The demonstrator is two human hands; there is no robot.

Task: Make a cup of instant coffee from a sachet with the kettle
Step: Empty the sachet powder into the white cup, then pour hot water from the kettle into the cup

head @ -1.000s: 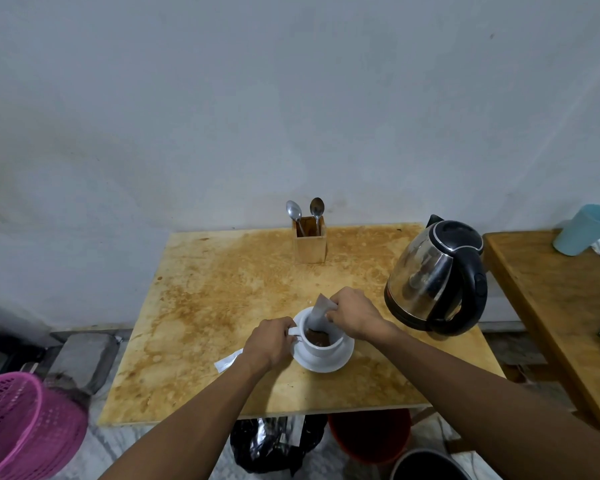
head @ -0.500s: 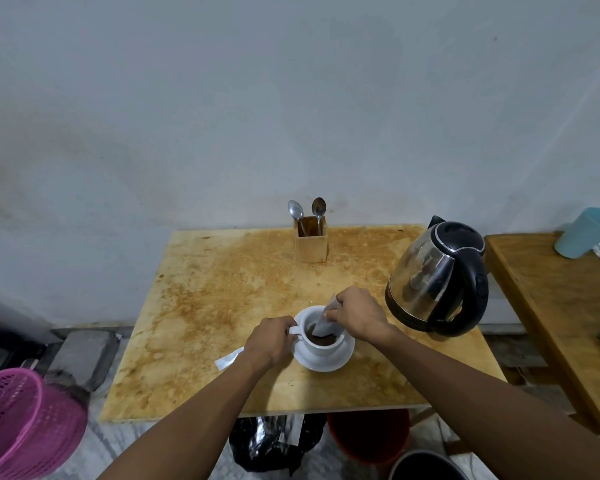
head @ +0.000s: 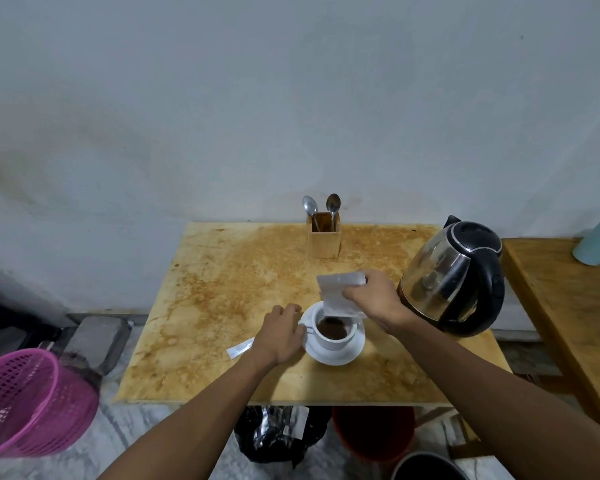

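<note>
A white cup (head: 336,341) with brown coffee powder in it stands on a white saucer (head: 340,356) on the stained wooden table (head: 222,306). My right hand (head: 374,299) pinches an opened white sachet (head: 340,294) upside down just above the cup, its mouth over the powder. My left hand (head: 283,336) rests against the cup's handle on the left side. A torn white strip (head: 239,349) lies on the table under my left wrist. The steel kettle (head: 454,275) with black lid and handle stands to the right of the cup.
A wooden holder (head: 324,237) with two spoons stands at the table's back edge. A second wooden table (head: 568,306) with a teal cup (head: 598,240) is at right. On the floor are a pink basket (head: 25,403), a black bag (head: 281,434) and buckets (head: 373,433).
My right hand has lifted the sachet up out of the cup and tipped it upside down above the rim. My left hand stays by the cup's handle.
</note>
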